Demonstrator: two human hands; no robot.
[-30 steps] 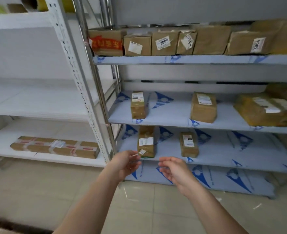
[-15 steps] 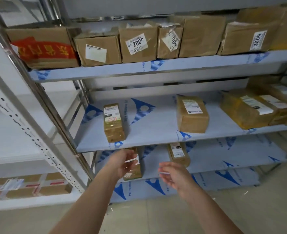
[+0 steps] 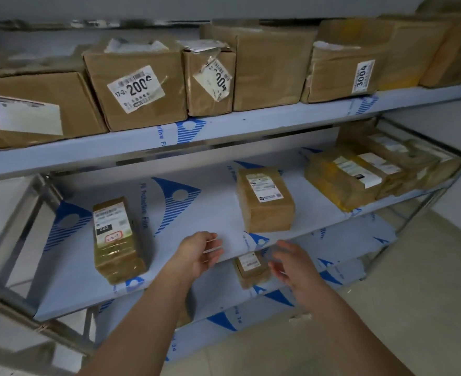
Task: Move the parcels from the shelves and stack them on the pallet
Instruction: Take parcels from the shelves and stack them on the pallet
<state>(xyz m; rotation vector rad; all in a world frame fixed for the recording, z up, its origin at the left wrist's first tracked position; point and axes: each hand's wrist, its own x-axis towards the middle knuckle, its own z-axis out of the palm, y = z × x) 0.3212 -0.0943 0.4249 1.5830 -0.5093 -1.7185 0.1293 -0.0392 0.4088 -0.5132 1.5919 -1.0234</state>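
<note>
Both hands were empty, fingers loosely apart: left hand point(image 3: 200, 252), right hand point(image 3: 291, 263). They hovered by the middle shelf point(image 3: 213, 213), which held a taped parcel point(image 3: 116, 240) and a labelled brown parcel point(image 3: 266, 203)

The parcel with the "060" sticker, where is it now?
Head view: the parcel with the "060" sticker lies at the left of the middle shelf, left of the left hand.

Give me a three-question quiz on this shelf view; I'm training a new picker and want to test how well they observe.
1. True or false: the left hand grips a parcel.
2. Which parcel on the middle shelf lies nearest the hands?
A. the narrow parcel
B. the labelled parcel
C. the taped bundle
3. Fill in: the right hand partly overlaps a small parcel on the ____ shelf.

Key: 1 false; 2 B; 3 lower.
</note>
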